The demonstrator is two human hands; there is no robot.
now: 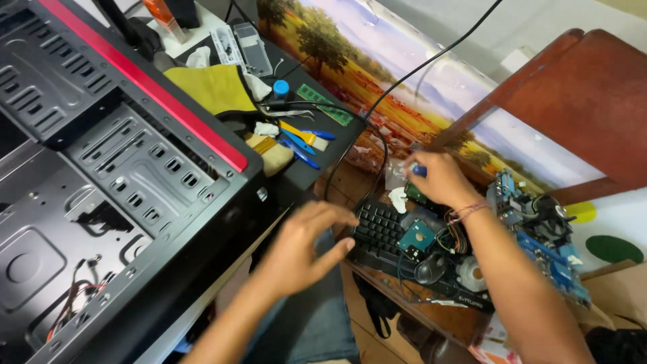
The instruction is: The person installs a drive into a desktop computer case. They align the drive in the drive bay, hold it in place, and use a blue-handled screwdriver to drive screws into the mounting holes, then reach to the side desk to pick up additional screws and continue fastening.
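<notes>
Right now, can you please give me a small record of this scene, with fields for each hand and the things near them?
left hand: open, fingers spread, above black keyboard, holding nothing
right hand: closed on a small blue-tipped item, kind unclear
near right hand: small hard drive, blue motherboard
left side: open black computer case with red strip

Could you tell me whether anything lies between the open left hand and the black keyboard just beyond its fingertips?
Nothing visible does: the left hand hovers open, its fingertips right at the near edge of the black keyboard, with no object between them.
</notes>
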